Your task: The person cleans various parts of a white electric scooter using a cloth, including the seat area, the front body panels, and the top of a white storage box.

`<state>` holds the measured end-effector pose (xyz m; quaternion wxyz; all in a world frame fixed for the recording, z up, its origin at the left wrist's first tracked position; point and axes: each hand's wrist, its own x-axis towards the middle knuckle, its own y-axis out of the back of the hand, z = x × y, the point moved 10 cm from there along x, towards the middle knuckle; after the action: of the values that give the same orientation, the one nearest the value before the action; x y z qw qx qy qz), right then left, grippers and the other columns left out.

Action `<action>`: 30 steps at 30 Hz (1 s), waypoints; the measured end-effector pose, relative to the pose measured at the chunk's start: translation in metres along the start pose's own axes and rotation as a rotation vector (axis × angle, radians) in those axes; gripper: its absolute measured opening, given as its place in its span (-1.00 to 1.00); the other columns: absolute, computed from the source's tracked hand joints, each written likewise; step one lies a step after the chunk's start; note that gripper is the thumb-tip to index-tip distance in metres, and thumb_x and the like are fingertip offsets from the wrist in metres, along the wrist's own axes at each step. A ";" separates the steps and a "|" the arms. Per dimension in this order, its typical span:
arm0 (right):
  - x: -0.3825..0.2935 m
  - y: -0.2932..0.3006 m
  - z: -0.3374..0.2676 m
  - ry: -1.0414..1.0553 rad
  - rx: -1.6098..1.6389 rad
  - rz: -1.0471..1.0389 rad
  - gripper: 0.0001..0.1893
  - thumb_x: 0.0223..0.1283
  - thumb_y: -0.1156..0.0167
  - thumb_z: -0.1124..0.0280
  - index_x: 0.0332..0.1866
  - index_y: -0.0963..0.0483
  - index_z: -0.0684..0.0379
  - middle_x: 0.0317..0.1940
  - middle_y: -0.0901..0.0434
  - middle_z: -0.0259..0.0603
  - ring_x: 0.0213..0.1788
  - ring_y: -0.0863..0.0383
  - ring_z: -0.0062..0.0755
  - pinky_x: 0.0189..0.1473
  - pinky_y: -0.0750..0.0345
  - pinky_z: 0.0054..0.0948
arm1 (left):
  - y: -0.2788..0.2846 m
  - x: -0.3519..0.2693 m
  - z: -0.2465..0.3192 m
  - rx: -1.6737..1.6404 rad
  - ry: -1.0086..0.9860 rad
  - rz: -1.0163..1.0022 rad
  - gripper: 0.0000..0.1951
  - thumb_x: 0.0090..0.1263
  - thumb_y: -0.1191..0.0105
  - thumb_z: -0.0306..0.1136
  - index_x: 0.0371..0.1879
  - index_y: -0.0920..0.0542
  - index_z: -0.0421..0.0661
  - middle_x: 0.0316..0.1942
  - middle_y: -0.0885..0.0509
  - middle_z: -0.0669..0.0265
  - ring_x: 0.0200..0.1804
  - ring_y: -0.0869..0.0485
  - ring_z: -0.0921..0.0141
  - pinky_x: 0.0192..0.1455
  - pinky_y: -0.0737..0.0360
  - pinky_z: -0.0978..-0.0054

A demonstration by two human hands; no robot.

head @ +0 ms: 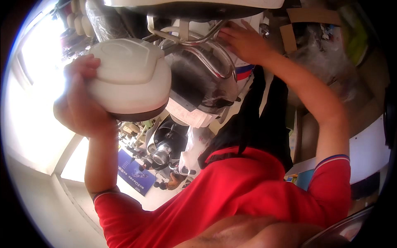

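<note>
My left hand (85, 99) is clasped around the left side of a white plastic scooter tail box (130, 74) with a dark base. Its fingertips rest on the raised lid panel. The box is held tilted beside a chrome rear rack (214, 59). My right hand (243, 42) reaches to the far right side of the rack, by a white body panel with blue and red stripes (245, 73). Its fingertips are partly in shadow near the rail, so its hold is unclear. Below the rack is a black seat (198, 80) in clear plastic film.
A white, dark-bottomed part (198, 6) crosses the top edge. Printed sheets (192, 114) hang by the seat. Other scooters (164, 152) and a blue printed mat or board (135, 172) lie beyond at lower left. Opened cardboard (313, 17) and crumpled plastic film (322, 59) are at right.
</note>
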<state>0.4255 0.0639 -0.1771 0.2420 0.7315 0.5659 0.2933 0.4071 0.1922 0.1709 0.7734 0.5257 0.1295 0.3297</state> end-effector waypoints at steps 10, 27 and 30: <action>0.028 -0.004 0.006 -0.124 0.023 0.305 -0.78 0.19 -0.17 0.28 -0.10 -0.62 0.01 -0.04 -0.60 -0.32 0.07 -0.55 -0.26 0.19 -0.41 -0.13 | -0.004 0.000 0.004 0.064 -0.074 -0.013 -0.76 0.31 0.15 -0.48 -0.48 -0.57 -0.35 -0.35 -0.68 0.06 -0.17 -0.65 0.26 0.05 -0.53 0.35; 0.035 0.033 -0.036 -0.044 0.197 0.176 -0.65 0.24 -0.17 0.19 -0.04 -0.54 0.26 -0.08 -0.62 -0.14 -0.01 -0.60 -0.13 0.04 -0.54 -0.25 | -0.005 0.008 -0.001 -0.004 -0.108 0.017 -0.78 0.22 0.06 -0.46 -0.53 -0.70 -0.15 -0.42 -0.73 0.34 -0.38 -0.60 0.45 0.04 -0.43 0.53; 0.052 0.013 -0.049 0.152 -0.173 0.131 -0.50 0.33 -0.01 0.01 0.14 -0.45 0.21 0.13 -0.51 -0.04 0.24 -0.44 -0.08 0.37 -0.25 -0.17 | -0.006 0.005 0.012 0.163 -0.244 -0.042 -0.79 0.23 0.10 -0.53 -0.49 -0.62 -0.37 -0.39 -0.71 0.07 -0.25 -0.67 0.32 0.03 -0.53 0.46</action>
<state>0.4099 0.1122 -0.1252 0.2410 0.7189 0.5061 0.4110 0.4196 0.1849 0.1708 0.7450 0.6200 0.0716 0.2354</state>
